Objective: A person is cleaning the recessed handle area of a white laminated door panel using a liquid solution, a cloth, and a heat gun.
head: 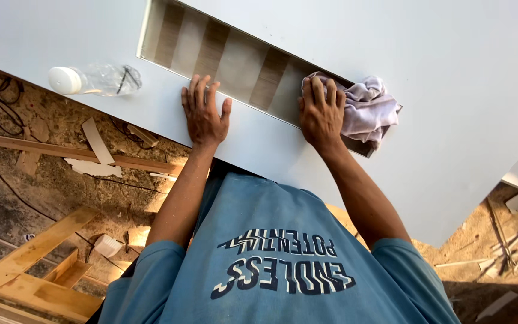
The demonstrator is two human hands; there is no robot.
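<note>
observation, head view, all positions referenced to the long rectangular cutout [241, 66] in the white panel [451, 90]. far left of the cutout, well apart from it, a clear plastic bottle [97, 80] with a white cap lies on its side on the panel, cap pointing away from the cutout. below the bottle, off the panel edge, the floor shows wood strips [61, 150], scraps of pale board and a wooden frame [37, 270] in the lower left corner. just below the cutout's near edge, left of its middle, the left hand [204, 114] lies flat on the panel, palm down, fingers spread and extended, fingertips reaching the cutout's rim; it is fully open and holds nothing. inside the cutout the visible surface shows alternating pale and brown stripes. at the cutout's right end the right hand [321, 114] presses down on a crumpled pale lilac cloth [368, 108], fingers laid over the cloth's left part; the cloth sits bunched at the right end of the cutout, partly over its rim, most of it spilling out to the right of the hand. how far the fingers curl into the cloth i cannot tell. right of the cutout the panel runs on bare; beyond its lower right corner, more wood offcuts [511, 240] lie on the sawdust floor.
</note>
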